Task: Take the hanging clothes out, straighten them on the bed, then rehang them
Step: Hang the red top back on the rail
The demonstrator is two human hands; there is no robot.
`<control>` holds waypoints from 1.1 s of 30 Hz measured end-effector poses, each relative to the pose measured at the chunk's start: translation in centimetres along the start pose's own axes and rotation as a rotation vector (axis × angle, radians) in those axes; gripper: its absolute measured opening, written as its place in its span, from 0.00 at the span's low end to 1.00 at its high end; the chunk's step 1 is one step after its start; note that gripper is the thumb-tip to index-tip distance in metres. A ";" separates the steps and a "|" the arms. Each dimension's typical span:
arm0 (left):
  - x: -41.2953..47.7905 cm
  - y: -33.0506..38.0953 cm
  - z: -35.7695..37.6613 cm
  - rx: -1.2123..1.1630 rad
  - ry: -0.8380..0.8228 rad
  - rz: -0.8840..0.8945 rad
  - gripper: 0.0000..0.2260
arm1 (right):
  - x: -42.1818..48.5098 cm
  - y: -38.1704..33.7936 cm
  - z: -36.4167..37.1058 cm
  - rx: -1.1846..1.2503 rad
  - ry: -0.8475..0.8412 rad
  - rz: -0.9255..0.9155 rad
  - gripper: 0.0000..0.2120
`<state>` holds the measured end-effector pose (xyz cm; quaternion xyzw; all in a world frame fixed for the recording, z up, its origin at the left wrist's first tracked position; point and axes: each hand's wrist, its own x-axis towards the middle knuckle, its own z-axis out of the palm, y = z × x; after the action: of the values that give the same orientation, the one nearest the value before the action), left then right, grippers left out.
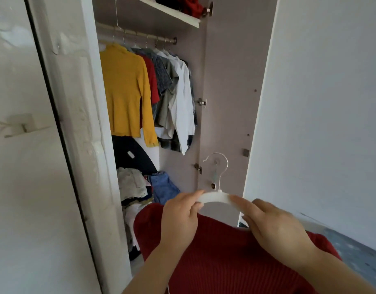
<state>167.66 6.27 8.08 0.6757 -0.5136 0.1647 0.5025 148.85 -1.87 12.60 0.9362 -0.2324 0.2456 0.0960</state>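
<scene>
A red ribbed garment [221, 255] hangs on a white plastic hanger [214, 197] with a metal hook, held up in front of the open wardrobe. My left hand [180, 217] pinches the hanger's left shoulder together with the red collar. My right hand [274, 225] grips the hanger's right shoulder through the fabric. Inside the wardrobe, a rail [138, 35] carries a yellow top [125, 92], a red top [153, 81], patterned shirts and a white shirt [183, 107].
The wardrobe's open door [229, 102] stands right of the rail, with a white wall [320, 102] beyond it. Piled clothes [136, 187] and blue jeans [163, 185] fill the wardrobe floor. A shelf [168, 11] above holds red fabric. A closed door panel [34, 145] is on the left.
</scene>
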 end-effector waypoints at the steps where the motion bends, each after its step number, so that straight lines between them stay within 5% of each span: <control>1: 1.2 -1.0 0.5 0.009 0.004 -0.004 0.14 | 1.6 0.6 1.0 -0.008 -0.004 -0.008 0.31; 10: 11.8 -12.5 6.2 0.177 0.061 -0.129 0.14 | 18.1 5.9 11.1 0.078 0.007 -0.169 0.34; 17: 21.6 -20.1 7.7 0.319 0.174 -0.289 0.16 | 33.5 8.1 17.6 0.158 0.177 -0.405 0.34; 25: 30.9 -30.2 5.7 0.401 0.404 -0.400 0.15 | 49.5 4.6 22.7 0.211 0.262 -0.590 0.32; 33: 39.7 -39.4 1.7 0.512 0.386 -0.405 0.23 | 64.9 -0.2 23.5 0.231 0.335 -0.574 0.26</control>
<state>217.62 -17.41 16.57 0.8236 -0.2077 0.3096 0.4274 208.77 -33.78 25.16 0.9147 0.0886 0.3836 0.0916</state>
